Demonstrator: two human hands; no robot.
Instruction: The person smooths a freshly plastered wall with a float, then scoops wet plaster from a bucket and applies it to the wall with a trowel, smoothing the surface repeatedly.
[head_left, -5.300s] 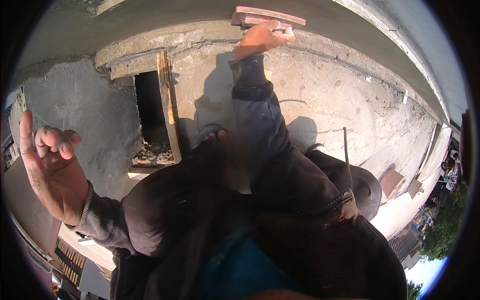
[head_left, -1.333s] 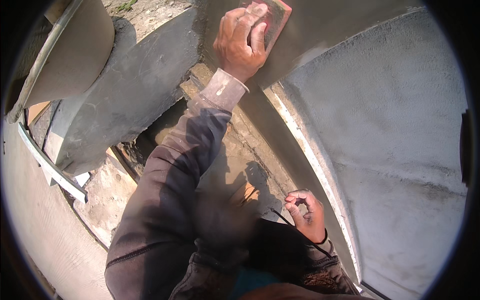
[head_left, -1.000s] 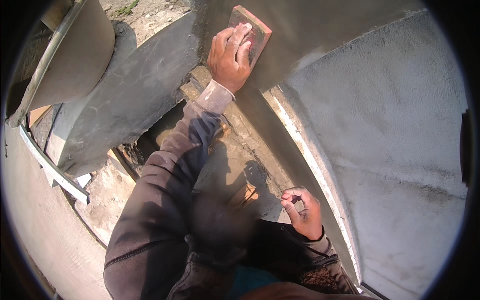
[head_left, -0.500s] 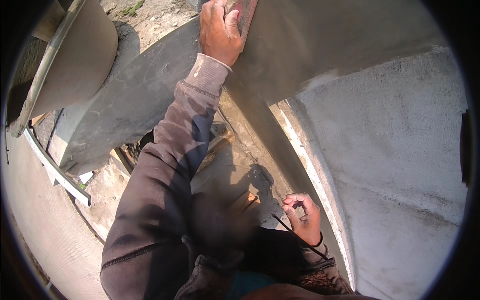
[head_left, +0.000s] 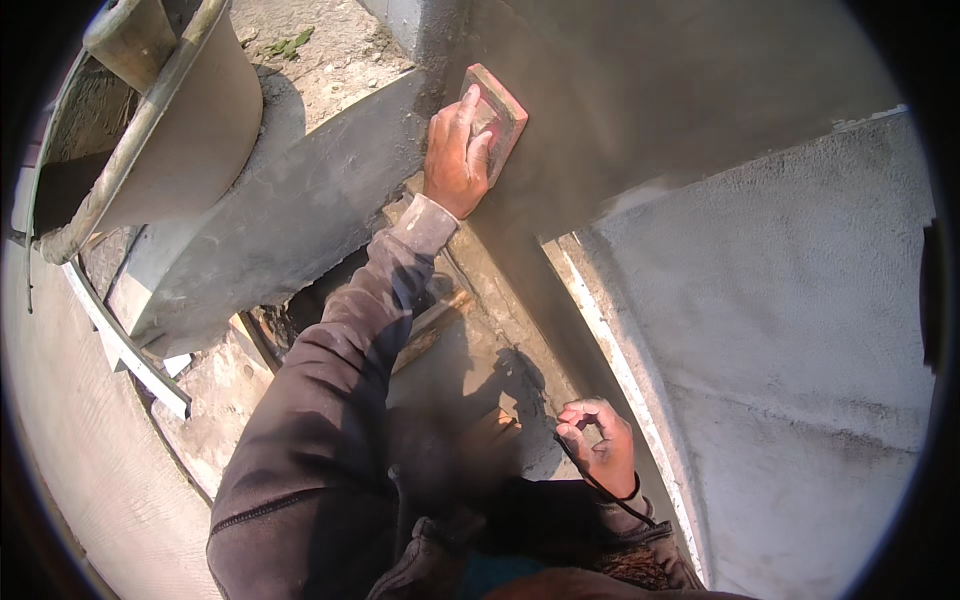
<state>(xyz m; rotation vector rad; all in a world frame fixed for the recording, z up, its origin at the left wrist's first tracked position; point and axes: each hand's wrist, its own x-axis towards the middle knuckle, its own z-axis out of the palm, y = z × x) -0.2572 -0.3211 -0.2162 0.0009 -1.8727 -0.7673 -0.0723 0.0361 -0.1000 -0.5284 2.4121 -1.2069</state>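
Note:
My left hand (head_left: 455,160) grips a small rectangular float (head_left: 505,125) with a red edge, laid on the smooth grey wet plaster face (head_left: 660,80), close to the corner beside a grey concrete block. My right hand (head_left: 605,450) is lower down, its thumb and index curled together in a ring with nothing visible between them, near a pale edged ledge (head_left: 585,300). A thin black cord (head_left: 575,460) runs past it along the sleeve.
A large tub (head_left: 170,150) with a rolled rim stands at upper left, above a pale metal strip (head_left: 130,350). The grey block (head_left: 260,210) borders a dark opening and rubble. A rough pale wall (head_left: 780,350) fills the right side.
The view has turned since the earliest frame. Over the last second my left hand moved the float up toward the top edge, then back down. My right hand stays curled.

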